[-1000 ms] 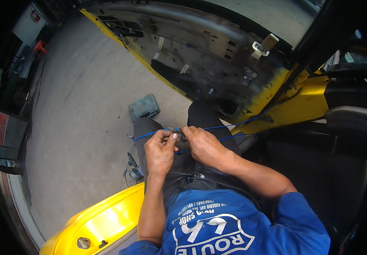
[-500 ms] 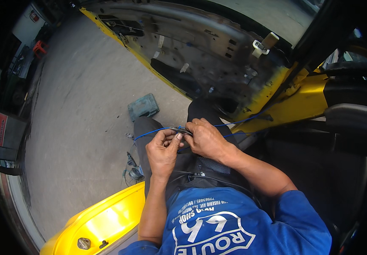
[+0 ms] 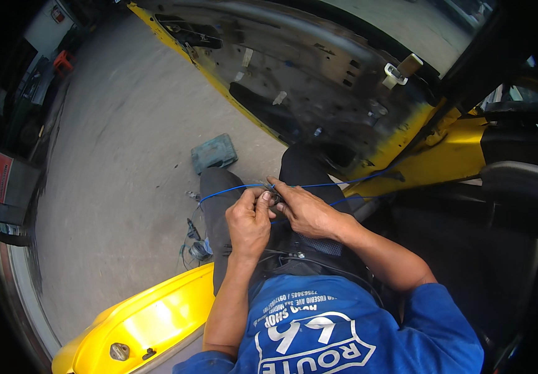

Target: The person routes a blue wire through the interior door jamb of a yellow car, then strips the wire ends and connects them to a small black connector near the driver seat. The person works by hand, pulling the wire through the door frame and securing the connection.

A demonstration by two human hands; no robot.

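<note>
My hands meet above my lap around a thin blue wire [image 3: 226, 189]. It loops in from beside my left knee, passes through my fingers and runs off right toward the door hinge area. My left hand [image 3: 248, 221] is closed, thumb and fingertips pinching at the wire next to a small dark piece, perhaps a strip, too hidden to name. My right hand [image 3: 311, 213] presses in from the other side. Its index finger lies along the wire, and its other fingers curl at the same spot. A second stretch of blue wire passes below my right hand.
An open car door [image 3: 319, 75], stripped of its inner panel, stands ahead. A yellow body panel [image 3: 156, 305] is at lower left. On the concrete floor lie a teal case [image 3: 214, 153] and a coil of wire [image 3: 200, 250]. A black seat [image 3: 468, 249] is at my right.
My hands have drawn closer together, and my right fingers now reach forward over the wire. The dark piece shows less between them. The whole view has shifted slightly.
</note>
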